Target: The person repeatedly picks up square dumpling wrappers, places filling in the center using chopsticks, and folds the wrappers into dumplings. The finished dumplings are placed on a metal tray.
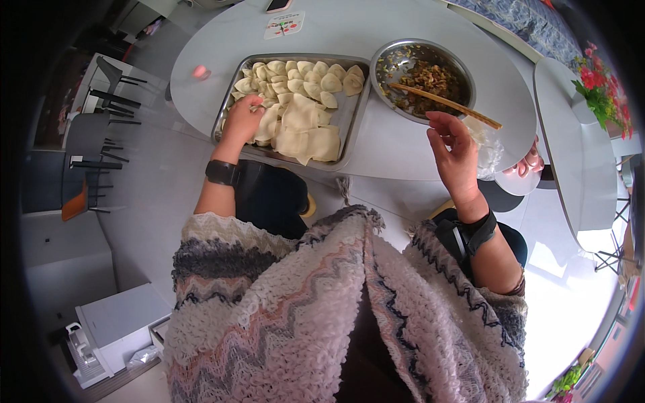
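A metal tray (347,134) holds rows of folded dumplings (312,75) toward its far side. Flat square dough wrappers (306,127) lie in its nearer part. Over the tray's left side is my left hand (243,121), its fingers pinched together among the dumplings; what they hold, if anything, is hidden. To the right stands a steel bowl (468,67) of chopped filling (430,80), with wooden chopsticks (447,102) lying across it and over its rim. My right hand (457,154) is raised just in front of the bowl, fingers bent and thumb apart, with nothing visible in it.
Crumpled clear plastic (489,149) sits beside my right hand at the edge of the white table (208,47). A small pink object (200,71), a printed card (284,25) and a phone (278,5) lie farther off. Chairs (91,131) stand at left.
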Available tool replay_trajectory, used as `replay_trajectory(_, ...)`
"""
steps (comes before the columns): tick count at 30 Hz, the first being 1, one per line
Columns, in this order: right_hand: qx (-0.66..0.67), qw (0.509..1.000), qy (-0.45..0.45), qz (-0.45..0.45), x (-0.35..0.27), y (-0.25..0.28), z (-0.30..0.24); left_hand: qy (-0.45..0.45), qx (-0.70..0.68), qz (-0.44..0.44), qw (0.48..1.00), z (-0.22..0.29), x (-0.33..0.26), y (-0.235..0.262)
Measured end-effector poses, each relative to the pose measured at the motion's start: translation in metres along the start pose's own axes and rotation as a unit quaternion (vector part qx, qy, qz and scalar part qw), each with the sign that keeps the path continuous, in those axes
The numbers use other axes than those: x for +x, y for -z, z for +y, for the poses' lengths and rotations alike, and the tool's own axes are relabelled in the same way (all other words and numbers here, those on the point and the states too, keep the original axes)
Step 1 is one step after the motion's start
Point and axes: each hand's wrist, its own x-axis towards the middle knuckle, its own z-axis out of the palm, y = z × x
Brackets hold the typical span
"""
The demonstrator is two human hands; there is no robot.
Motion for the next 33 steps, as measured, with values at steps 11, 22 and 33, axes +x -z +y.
replay_trajectory(11,-0.014,0.999,-0.025,-0.024,0.003,0.001,0.001,0.006,0.030,-0.017,0.999,-0.026,0.002,-0.009)
replay_trajectory(22,-0.011,1.000,0.009,-0.002,0.003,0.002,0.008,0.030,-0.051,-0.057,0.997,-0.031,0.007,-0.013)
replay_trajectory(33,0.002,1.000,-0.007,-0.013,0.000,0.002,0.009,-0.055,-0.244,0.006,0.968,-0.005,-0.012,-0.004)
